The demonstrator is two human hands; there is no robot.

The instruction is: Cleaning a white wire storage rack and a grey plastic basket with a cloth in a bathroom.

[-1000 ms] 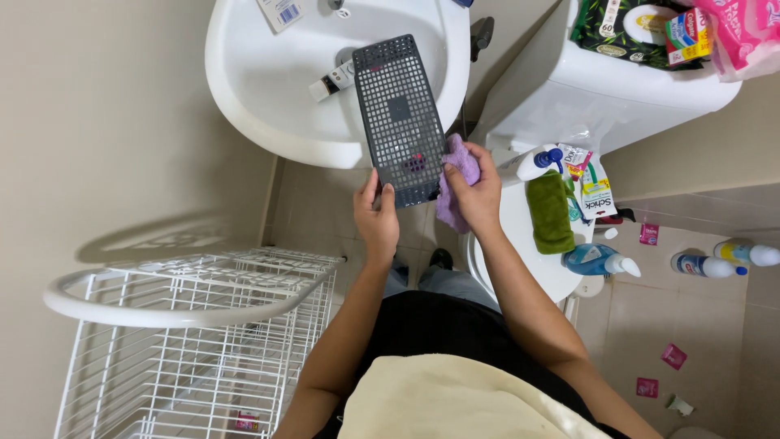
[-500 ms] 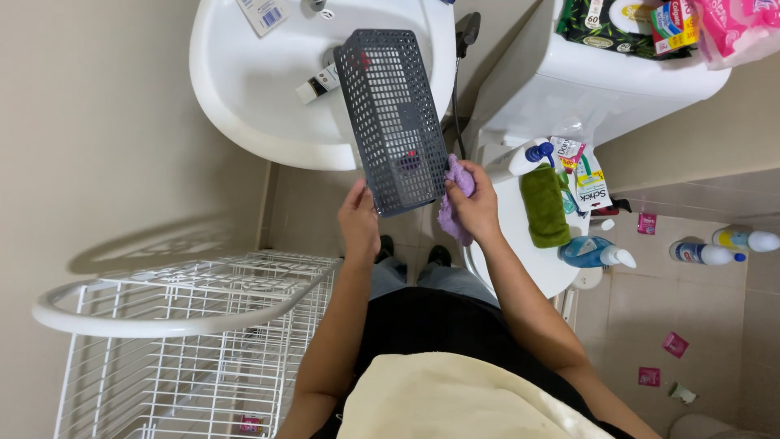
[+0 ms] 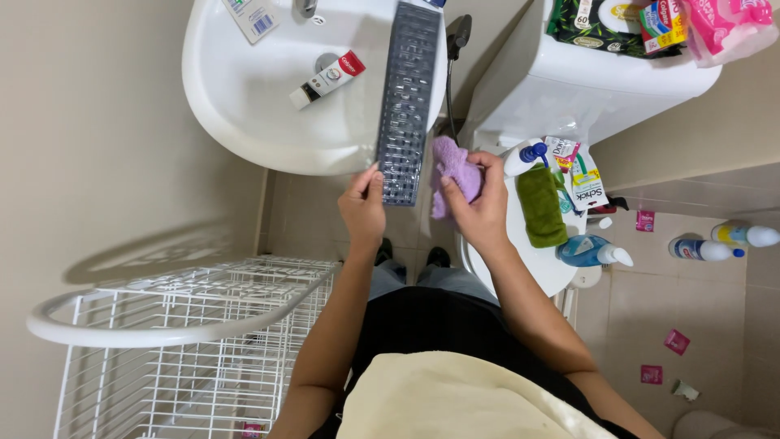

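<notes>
I'm looking straight down: my left hand point(image 3: 363, 207) pinches the near end of a dark grey perforated basket point(image 3: 406, 102), thumb against its edge, holding it tilted on its side over the white sink point(image 3: 244, 122). My right hand point(image 3: 475, 203) is closed round a bunched purple cloth point(image 3: 451, 172), just beside the basket's lower edge. One risk I see — that grip is only at one end, so the long basket could twist loose and drop into the basin, knocking the toothpaste tube point(image 3: 329, 79) lying there. The cloth could also snag in the holes. Counting: one basket, one purple cloth, one tube in the sink, one green cloth point(image 3: 540, 205) on the toilet lid point(image 3: 536, 268) — and one white wire rack point(image 3: 187, 341) at my left.
</notes>
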